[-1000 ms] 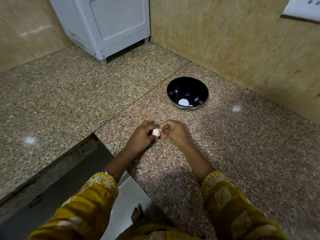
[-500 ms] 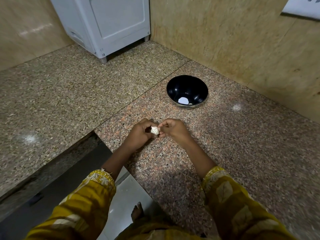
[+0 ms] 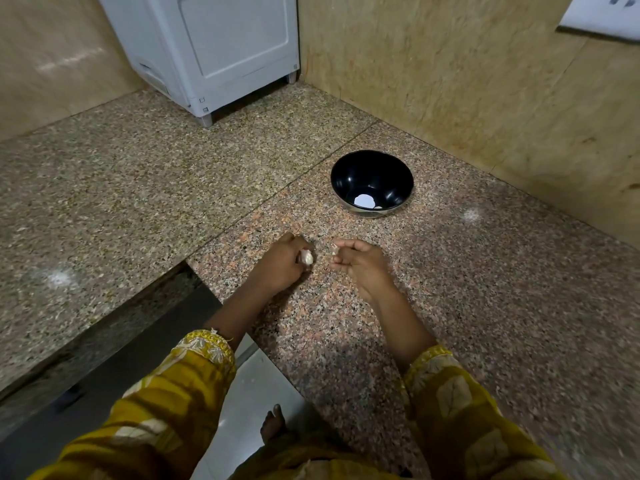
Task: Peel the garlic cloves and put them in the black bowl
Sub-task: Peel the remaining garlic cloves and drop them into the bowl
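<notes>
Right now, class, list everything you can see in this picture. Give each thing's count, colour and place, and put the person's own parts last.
black bowl: one, black, on counter by right wall; pale spots inside unclear.
garlic clove: one, whitish, in left hand.
peel scrap: one, pale, blurred, pinched by right hand.
counter: one, speckled granite, greyish left, pinkish right.
appliance: one, white, far corner.
switch plate: one, white, upper right wall.
sleeves: two, yellow patterned, on forearms.
foot: one, bare, on floor below.
left hand: one, grips the clove.
right hand: one, pinches the scrap.
</notes>
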